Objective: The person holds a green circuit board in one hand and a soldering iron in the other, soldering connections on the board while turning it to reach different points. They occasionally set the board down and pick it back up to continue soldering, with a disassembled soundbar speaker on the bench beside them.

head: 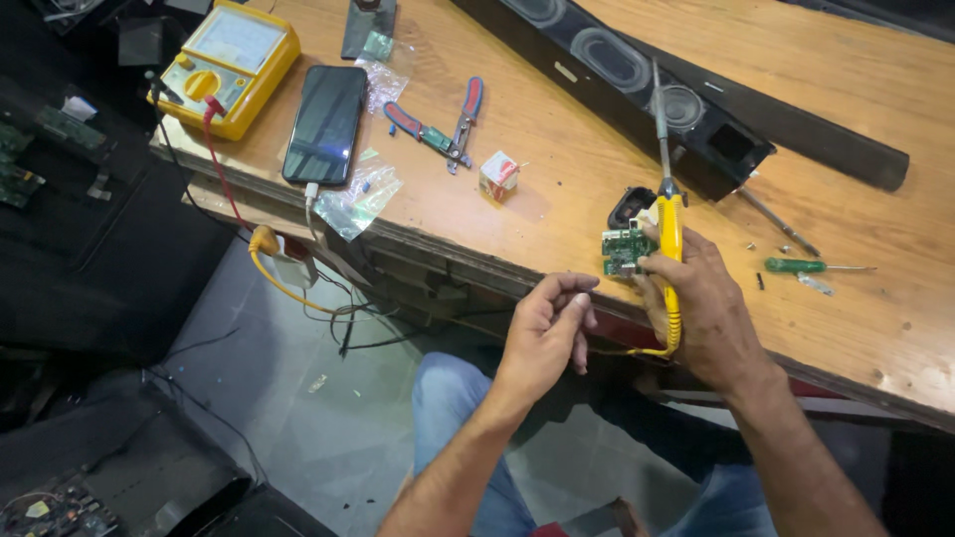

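My right hand (pixel 701 303) is wrapped tight around the yellow handle of a soldering iron (pixel 668 234), the metal shaft pointing up and away from me over the bench, and the same hand seems to pin a small green circuit board (pixel 624 250) against the fingers, right at the edge of the wooden bench (pixel 875 318); I cannot tell exactly how the board is pinched. My left hand (pixel 549 328) hangs just beside it, off the bench edge, fingers curled in with thumb and forefinger pressed together as if on something thin, though nothing I can make out shows between them. The two hands are near each other but not touching, both forearms coming up from my lap over blue jeans. Just behind the board lies a small black plastic piece (pixel 630 206), and beyond that a long black speaker bar (pixel 637 70) runs slantwise across the top. To the right lie a green-handled screwdriver (pixel 801 266) and a few loose screws. Further left sit a small red-and-white box (pixel 497 175), red-handled pliers (pixel 438 124), a dark phone (pixel 325 124) plugged into a cable, clear plastic bags, and a yellow meter (pixel 227 65) with a red lead trailing off the edge. Below is a grey floor with dark cables and circuit boards at the left.
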